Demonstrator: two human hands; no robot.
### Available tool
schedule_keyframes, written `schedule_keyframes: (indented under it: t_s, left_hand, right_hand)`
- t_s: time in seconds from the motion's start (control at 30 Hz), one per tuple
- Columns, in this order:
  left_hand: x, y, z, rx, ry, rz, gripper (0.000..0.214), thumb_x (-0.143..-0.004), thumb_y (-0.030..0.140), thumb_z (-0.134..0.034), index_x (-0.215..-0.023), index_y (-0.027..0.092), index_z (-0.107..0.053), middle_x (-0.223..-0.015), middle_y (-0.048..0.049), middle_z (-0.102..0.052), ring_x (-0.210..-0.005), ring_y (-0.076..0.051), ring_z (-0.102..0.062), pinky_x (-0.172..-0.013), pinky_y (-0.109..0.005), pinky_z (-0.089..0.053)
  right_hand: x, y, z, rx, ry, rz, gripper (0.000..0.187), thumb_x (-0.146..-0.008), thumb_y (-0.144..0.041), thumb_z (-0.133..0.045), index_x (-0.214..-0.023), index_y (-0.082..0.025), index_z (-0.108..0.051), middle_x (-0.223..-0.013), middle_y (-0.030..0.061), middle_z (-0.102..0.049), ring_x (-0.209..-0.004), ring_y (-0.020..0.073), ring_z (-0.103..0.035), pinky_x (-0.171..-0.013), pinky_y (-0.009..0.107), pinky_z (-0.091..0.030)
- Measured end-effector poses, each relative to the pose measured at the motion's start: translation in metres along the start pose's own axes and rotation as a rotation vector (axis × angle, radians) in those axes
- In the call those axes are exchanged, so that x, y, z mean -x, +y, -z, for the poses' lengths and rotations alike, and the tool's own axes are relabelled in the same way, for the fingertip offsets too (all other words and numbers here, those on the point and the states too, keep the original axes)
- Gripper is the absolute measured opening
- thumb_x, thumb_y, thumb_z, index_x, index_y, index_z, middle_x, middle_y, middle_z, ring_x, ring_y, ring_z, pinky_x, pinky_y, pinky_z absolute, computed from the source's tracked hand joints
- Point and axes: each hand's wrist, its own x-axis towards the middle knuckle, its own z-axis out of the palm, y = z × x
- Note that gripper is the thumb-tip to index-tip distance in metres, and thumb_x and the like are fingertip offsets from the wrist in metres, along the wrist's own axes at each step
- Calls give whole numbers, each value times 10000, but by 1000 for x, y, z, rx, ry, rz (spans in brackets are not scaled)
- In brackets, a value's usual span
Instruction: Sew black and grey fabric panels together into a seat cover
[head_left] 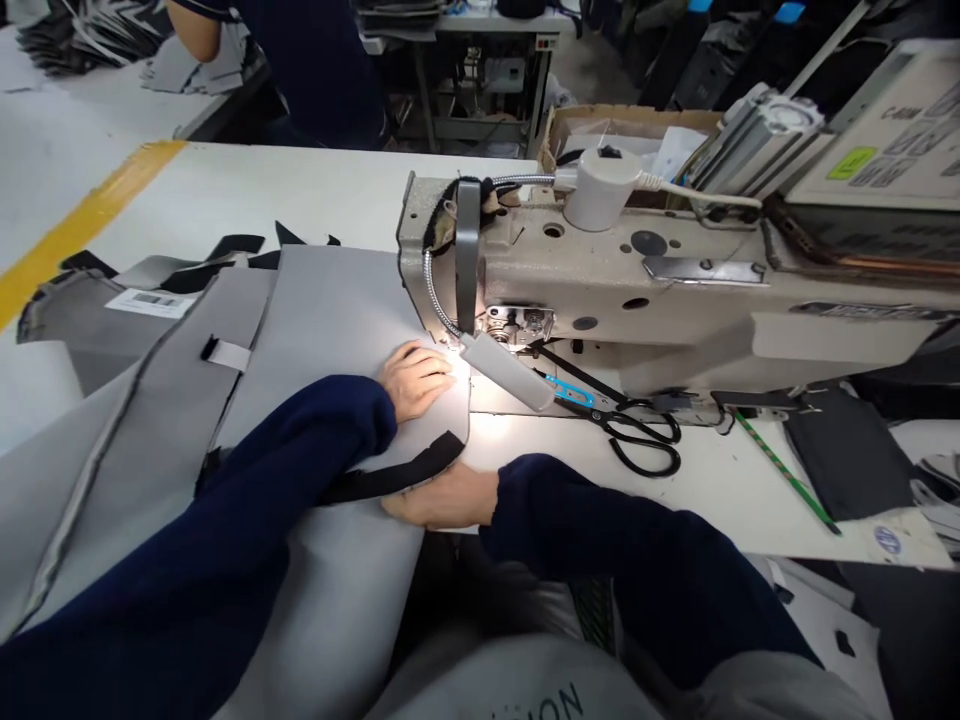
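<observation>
A large grey fabric panel [330, 310] lies on the table, its right edge beside the sewing machine's [510, 260] lit needle area. My left hand [416, 380] rests on the panel just left of the needle area, palm down with fingers stretched out. Nearer to me, my right hand [442, 497] grips the panel's edge where a black strip [397, 475] runs along it; its fingertips are partly hidden by the fabric. A small lamp [506, 370] on a bendable metal neck shines near my left fingers and covers part of the needle area.
Right of the needle lie black-handled scissors [641, 430] and a blue thread snipper [570, 390]. A green striped stick [787, 470] lies farther right. More grey panels with a white label [150, 303] spread leftward. A cardboard box [555, 130] stands behind the machine; another person [315, 70] is across the table.
</observation>
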Motion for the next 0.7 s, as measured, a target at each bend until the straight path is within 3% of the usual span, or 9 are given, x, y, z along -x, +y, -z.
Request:
schedule_keyframes:
  t_s: [0.1, 0.17, 0.33, 0.47, 0.57, 0.63, 0.7]
  left_hand:
    - [-7, -6, 0, 5, -15, 1, 331, -926, 321, -419, -864, 251, -737, -832, -51, -707, -1005, -210, -584, -993, -422, -382]
    - [-12, -12, -2, 21, -25, 3, 358, -922, 309, -390, -834, 244, -731, -820, -54, -699, -991, -207, -582, -980, -414, -392]
    - [-24, -31, -10, 61, -70, 34, 382, -910, 335, -368, -808, 194, -708, -874, -65, -691, -1030, -223, -566, -1001, -408, -383]
    - [-38, -49, -14, 106, -186, 48, 379, -890, 377, -391, -864, 185, -718, -1021, -90, -682, -1088, -274, -542, -1033, -447, -345]
    - [-46, -52, -9, 118, -177, 22, 411, -906, 366, -352, -999, 190, -711, -1146, -85, -644, -1133, -273, -516, -1048, -444, -326]
    - [-43, -43, 1, 115, -165, 1, 421, -910, 363, -337, -1028, 190, -702, -1179, -85, -622, -1154, -270, -491, -1055, -447, -315]
    - [-35, -26, 17, 93, -177, -7, 419, -892, 425, -371, -988, 193, -706, -1152, -103, -618, -1135, -290, -481, -1029, -474, -328]
  right_hand:
    - [1, 7, -5, 29, 65, -27, 262, -837, -74, -428, -1049, -131, -570, -1084, 122, -637, -1004, 247, -571, -894, 439, -434]
    - [3, 14, -8, 11, 53, -27, 213, -844, -76, -419, -979, -152, -565, -1006, 101, -642, -957, 244, -570, -845, 427, -443]
    - [4, 36, -11, -3, -36, -23, 205, -861, -68, -359, -882, -170, -536, -909, 97, -603, -833, 227, -530, -732, 394, -419]
    - [4, 49, 10, -157, -202, -59, 143, -766, -107, -464, -883, -141, -540, -890, 98, -564, -824, 223, -484, -731, 375, -398]
    - [11, 45, 37, -282, -253, -55, 399, -727, -184, -554, -1108, -71, -517, -1038, 152, -532, -942, 256, -463, -811, 400, -388]
    - [15, 36, 45, -311, -230, -52, 553, -784, -209, -544, -1304, -77, -410, -1102, 170, -511, -976, 267, -460, -819, 409, -385]
    - [11, 27, 39, -306, -203, -112, 503, -885, -206, -455, -1376, -147, -362, -1060, 142, -535, -933, 251, -483, -780, 392, -396]
